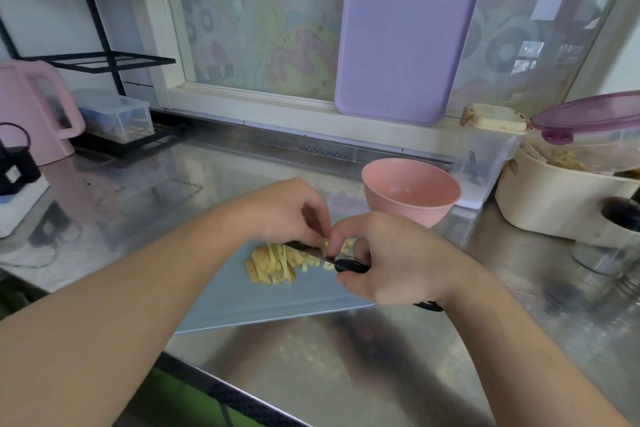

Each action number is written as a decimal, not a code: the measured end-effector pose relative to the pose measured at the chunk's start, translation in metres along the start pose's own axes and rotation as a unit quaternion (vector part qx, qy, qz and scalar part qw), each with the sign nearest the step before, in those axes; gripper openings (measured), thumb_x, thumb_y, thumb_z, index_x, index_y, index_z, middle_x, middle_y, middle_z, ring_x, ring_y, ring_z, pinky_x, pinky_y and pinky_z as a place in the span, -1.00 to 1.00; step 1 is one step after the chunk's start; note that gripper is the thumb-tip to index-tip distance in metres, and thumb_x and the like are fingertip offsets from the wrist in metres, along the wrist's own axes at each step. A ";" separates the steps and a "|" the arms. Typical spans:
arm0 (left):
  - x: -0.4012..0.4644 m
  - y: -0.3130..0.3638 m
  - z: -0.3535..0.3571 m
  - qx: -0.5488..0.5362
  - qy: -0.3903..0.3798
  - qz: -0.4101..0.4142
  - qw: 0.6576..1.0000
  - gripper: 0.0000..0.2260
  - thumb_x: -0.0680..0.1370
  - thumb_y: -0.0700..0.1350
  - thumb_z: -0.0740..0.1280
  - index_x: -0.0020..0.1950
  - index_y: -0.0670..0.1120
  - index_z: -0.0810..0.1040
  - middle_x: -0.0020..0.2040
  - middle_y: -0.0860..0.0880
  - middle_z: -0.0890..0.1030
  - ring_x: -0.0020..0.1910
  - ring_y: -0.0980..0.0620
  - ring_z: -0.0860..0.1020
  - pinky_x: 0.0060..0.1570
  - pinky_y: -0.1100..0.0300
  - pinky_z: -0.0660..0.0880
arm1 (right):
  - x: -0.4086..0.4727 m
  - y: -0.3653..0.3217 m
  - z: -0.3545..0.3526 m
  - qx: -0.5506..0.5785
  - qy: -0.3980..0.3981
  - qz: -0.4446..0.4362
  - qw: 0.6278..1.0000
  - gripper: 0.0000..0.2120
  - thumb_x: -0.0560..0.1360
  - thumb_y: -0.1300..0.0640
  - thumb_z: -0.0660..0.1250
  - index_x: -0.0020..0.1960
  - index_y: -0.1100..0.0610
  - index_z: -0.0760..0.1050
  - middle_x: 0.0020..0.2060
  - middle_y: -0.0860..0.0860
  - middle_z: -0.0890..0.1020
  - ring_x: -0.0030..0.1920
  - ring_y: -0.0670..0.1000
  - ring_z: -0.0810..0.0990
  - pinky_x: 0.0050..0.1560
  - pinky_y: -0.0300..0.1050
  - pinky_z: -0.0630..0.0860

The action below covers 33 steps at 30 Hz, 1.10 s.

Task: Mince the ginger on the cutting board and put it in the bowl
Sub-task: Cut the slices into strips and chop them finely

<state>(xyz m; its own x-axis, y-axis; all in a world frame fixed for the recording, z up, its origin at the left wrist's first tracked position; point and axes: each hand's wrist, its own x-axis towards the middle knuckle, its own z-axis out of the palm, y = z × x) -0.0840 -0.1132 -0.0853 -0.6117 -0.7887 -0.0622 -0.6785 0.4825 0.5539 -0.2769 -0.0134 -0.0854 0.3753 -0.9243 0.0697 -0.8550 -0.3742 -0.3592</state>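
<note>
Yellow ginger strips (273, 265) lie in a loose pile on a pale blue cutting board (242, 302) on the steel counter. My right hand (388, 260) grips the black handle of a knife (349, 266), whose blade lies across the right part of the pile. My left hand (284, 211) hovers over the far side of the ginger with curled fingers, its fingertips touching the blade near the right thumb. A few small cut bits lie by the blade. An empty pink bowl (412, 191) stands just behind the board, to the right.
A lilac board (405, 31) leans against the window. A pink kettle (34, 111) and a clear box (117, 118) stand at the back left. Lidded containers (575, 191) crowd the right side, with a glass jar (609, 246) in front. The counter edge runs close below the board.
</note>
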 end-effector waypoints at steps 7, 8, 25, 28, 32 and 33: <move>0.004 -0.007 0.001 0.013 0.093 -0.017 0.995 -0.84 0.51 -0.19 0.51 -0.07 0.09 0.75 -0.18 0.18 0.74 -0.15 0.26 0.68 0.03 0.21 0.63 | -0.002 0.000 -0.002 0.041 0.003 -0.003 0.999 -0.84 0.49 0.06 0.44 0.05 -0.10 0.58 -0.53 -0.08 0.53 -0.50 -0.09 0.44 -0.37 -0.08 0.38; 0.002 -0.008 -0.001 -0.035 0.124 -0.021 0.991 -0.82 0.52 -0.22 0.49 -0.08 0.08 0.75 -0.17 0.14 0.75 -0.12 0.20 0.70 0.08 0.16 0.64 | -0.002 0.001 -0.003 0.058 0.001 -0.004 0.998 -0.85 0.50 0.08 0.44 0.04 -0.08 0.58 -0.53 -0.04 0.54 -0.52 -0.08 0.41 -0.38 -0.09 0.37; -0.046 -0.014 -0.009 -0.096 0.303 -0.050 0.947 -0.78 0.58 -0.19 0.31 -0.15 0.05 0.69 -0.17 0.05 0.70 -0.33 0.20 0.53 -0.32 0.26 0.44 | -0.007 -0.002 -0.007 0.072 0.010 -0.001 0.997 -0.83 0.50 0.05 0.48 0.08 -0.10 0.65 -0.45 0.00 0.62 -0.48 -0.09 0.48 -0.37 -0.09 0.41; -0.042 -0.005 -0.014 0.007 0.164 -0.080 0.983 -0.76 0.58 -0.13 0.29 -0.18 0.05 0.71 -0.17 0.11 0.71 -0.13 0.12 0.66 -0.02 0.05 0.61 | -0.010 -0.009 -0.012 0.030 0.018 -0.017 0.999 -0.82 0.50 0.03 0.47 0.10 -0.12 0.66 -0.47 -0.05 0.61 -0.46 -0.06 0.50 -0.41 -0.17 0.37; -0.034 0.002 -0.014 0.038 0.077 -0.095 0.992 -0.72 0.61 -0.08 0.27 -0.14 0.07 0.76 -0.10 0.19 0.72 -0.04 0.16 0.64 0.07 0.08 0.59 | -0.009 -0.013 -0.013 -0.009 0.027 -0.031 0.999 -0.79 0.50 0.00 0.45 0.13 -0.13 0.67 -0.44 -0.05 0.64 -0.41 -0.07 0.55 -0.40 -0.25 0.33; -0.031 0.002 -0.013 0.042 0.065 -0.093 0.993 -0.72 0.62 -0.07 0.26 -0.11 0.09 0.76 -0.08 0.20 0.71 -0.03 0.17 0.63 0.07 0.11 0.57 | -0.009 -0.013 -0.012 -0.013 0.027 -0.031 0.999 -0.78 0.50 0.00 0.44 0.14 -0.13 0.67 -0.44 -0.04 0.64 -0.41 -0.08 0.55 -0.40 -0.26 0.32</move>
<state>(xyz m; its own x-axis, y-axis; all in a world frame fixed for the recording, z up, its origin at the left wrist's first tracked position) -0.0609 -0.0924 -0.0710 -0.4181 -0.9072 -0.0468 -0.8103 0.3492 0.4707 -0.2740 -0.0011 -0.0699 0.4088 -0.9017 0.1406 -0.8397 -0.4320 -0.3290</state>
